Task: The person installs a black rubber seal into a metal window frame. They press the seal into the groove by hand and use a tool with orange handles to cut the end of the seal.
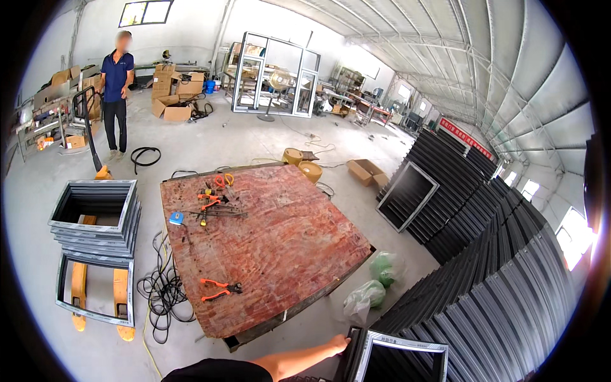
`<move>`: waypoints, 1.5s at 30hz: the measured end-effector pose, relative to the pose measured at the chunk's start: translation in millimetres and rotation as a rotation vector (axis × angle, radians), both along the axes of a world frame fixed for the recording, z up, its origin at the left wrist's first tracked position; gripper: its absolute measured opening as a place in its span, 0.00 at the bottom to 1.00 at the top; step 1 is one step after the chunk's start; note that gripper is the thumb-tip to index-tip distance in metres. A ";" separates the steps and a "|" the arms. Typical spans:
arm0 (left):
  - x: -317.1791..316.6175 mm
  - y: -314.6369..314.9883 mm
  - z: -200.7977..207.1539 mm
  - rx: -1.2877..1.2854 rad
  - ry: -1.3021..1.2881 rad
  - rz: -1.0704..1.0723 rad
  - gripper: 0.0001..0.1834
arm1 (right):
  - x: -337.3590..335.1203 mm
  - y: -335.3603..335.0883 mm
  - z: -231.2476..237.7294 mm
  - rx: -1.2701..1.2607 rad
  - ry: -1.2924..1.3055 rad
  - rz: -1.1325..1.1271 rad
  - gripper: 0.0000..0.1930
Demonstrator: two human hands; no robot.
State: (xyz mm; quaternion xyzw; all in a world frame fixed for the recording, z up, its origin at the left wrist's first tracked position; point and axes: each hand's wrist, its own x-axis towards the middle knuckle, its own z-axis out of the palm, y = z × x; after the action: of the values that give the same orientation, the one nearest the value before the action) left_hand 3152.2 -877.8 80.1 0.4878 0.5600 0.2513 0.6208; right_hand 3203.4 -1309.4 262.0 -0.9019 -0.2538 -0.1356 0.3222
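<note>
My left hand [338, 345] reaches to the right from the lower edge, from a black sleeve, its fingers closed on the edge of a dark rectangular window frame [405, 344]. This frame has a light, film-covered face and stands at the near end of a long row of dark frames. Its lower part is cut off by the picture's edge. My right hand is out of sight. Left of my hand stands a work table [273, 242] with a worn reddish top. On it lie orange-handled pliers [219, 290], more hand tools [213, 200] and a small blue box [176, 218].
Stacked frames [95, 207] rest on an orange pallet jack [121, 286] at left, near tangled black cable [162, 286]. Beyond stands a person [118, 76] in dark blue. Plastic bags [366, 296], a cardboard box [367, 172] and tall stacks of dark frames [439, 184] line the right.
</note>
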 end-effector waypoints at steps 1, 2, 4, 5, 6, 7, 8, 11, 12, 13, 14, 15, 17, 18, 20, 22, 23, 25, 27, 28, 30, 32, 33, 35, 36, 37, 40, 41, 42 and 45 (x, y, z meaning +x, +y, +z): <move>-0.1 -4.4 1.9 -0.064 -0.118 -0.010 0.25 | 0.4 -1.9 -0.6 -0.006 -0.007 -0.007 0.12; -4.2 -8.0 2.2 0.059 0.007 -0.020 0.24 | -0.3 -3.5 -0.2 -0.013 -0.001 -0.005 0.12; -9.3 -5.8 6.5 0.080 0.001 -0.043 0.24 | -1.4 -7.5 1.3 -0.027 0.006 -0.004 0.12; -8.8 -9.4 6.3 0.079 -0.011 -0.053 0.24 | -3.3 -7.1 7.0 -0.046 0.001 -0.002 0.12; -7.9 -9.8 7.2 0.240 0.165 -0.081 0.25 | -4.1 -7.5 8.4 -0.038 -0.005 0.010 0.12; -5.4 -16.5 7.0 0.227 0.197 -0.055 0.25 | -6.8 -4.6 10.2 -0.017 -0.032 0.023 0.12; -1.0 -17.4 13.5 0.227 0.222 -0.034 0.25 | -6.3 -6.1 8.7 -0.043 -0.036 0.021 0.12; -1.5 -18.0 18.2 0.243 0.226 0.011 0.25 | 3.1 -16.5 -3.2 -0.118 -0.040 0.028 0.12; -5.7 -16.1 12.8 0.251 0.221 0.032 0.25 | 5.8 -17.3 -5.5 -0.109 -0.063 0.084 0.12; -9.7 -15.2 7.5 0.212 0.197 0.037 0.25 | 6.5 -16.7 -6.6 -0.092 -0.064 0.098 0.12; -11.5 -15.8 8.7 0.174 0.170 0.028 0.25 | 5.8 -16.0 -6.7 -0.077 -0.067 0.098 0.12; -8.7 -19.4 17.0 0.135 0.137 0.001 0.25 | 5.1 -18.3 -5.5 -0.063 -0.073 0.080 0.12; -5.8 -29.5 22.5 0.058 0.026 0.009 0.24 | -0.8 -16.4 5.1 -0.059 -0.069 0.074 0.12; -5.9 -32.1 20.2 0.051 0.013 0.024 0.24 | -2.5 -15.2 7.7 -0.057 -0.062 0.082 0.12; -6.1 -33.0 15.3 0.066 0.063 0.016 0.24 | 3.1 -18.8 -0.6 -0.074 -0.046 0.072 0.12; -7.1 -26.3 10.8 0.108 0.188 -0.030 0.25 | 7.0 -21.2 -6.7 -0.103 -0.027 0.057 0.12; -3.4 -26.8 12.3 0.124 0.228 -0.032 0.25 | 8.0 -22.0 -8.9 -0.122 -0.013 0.036 0.13; 1.2 -28.6 14.6 0.156 0.307 -0.034 0.26 | 6.5 -22.0 -6.8 -0.147 0.007 0.005 0.13; -0.2 -29.4 10.6 0.156 0.306 0.012 0.25 | -0.4 -14.9 4.2 -0.151 0.020 -0.009 0.14; -2.5 -29.0 8.5 0.156 0.305 0.036 0.24 | -1.1 -14.4 3.2 -0.141 0.023 0.005 0.14; -3.7 -34.9 9.0 0.038 0.085 0.029 0.22 | 0.0 -16.4 1.3 -0.130 0.022 0.014 0.14; -11.8 -48.1 25.2 -0.014 0.019 -0.004 0.19 | -3.5 -13.4 8.9 -0.154 0.084 -0.045 0.14; -8.6 -47.6 17.7 0.014 0.037 -0.017 0.19 | -5.2 -12.2 10.7 -0.166 0.119 -0.074 0.14; -3.9 -47.4 10.1 0.071 0.066 -0.036 0.20 | 2.6 -19.0 -0.2 -0.182 0.057 -0.041 0.14; -3.7 -45.6 13.4 0.039 0.114 -0.089 0.22 | 6.9 -23.1 -6.3 -0.196 0.025 -0.027 0.14; 0.0 -48.3 13.5 0.060 0.153 -0.064 0.22 | 9.0 -25.0 -9.3 -0.195 -0.005 -0.015 0.14; -6.5 -43.8 -0.9 0.107 0.212 0.044 0.22 | 6.1 -18.6 -11.8 -0.172 -0.039 0.038 0.14; -5.6 -47.1 0.7 0.096 0.167 0.056 0.22 | 2.1 -16.5 -5.1 -0.172 -0.034 0.019 0.14; -5.8 -50.6 2.4 0.085 0.123 0.070 0.21 | 0.0 -15.6 -1.8 -0.172 -0.027 0.002 0.14; -7.3 -64.2 15.9 -0.016 0.082 -0.070 0.21 | 1.9 -18.7 -2.7 -0.144 0.065 -0.036 0.13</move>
State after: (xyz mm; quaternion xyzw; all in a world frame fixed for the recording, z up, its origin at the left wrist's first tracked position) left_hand 3144.9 -942.0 96.0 0.5120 0.5694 0.2047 0.6097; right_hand 3205.2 -1328.1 259.4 -0.9310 -0.2361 -0.0932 0.2622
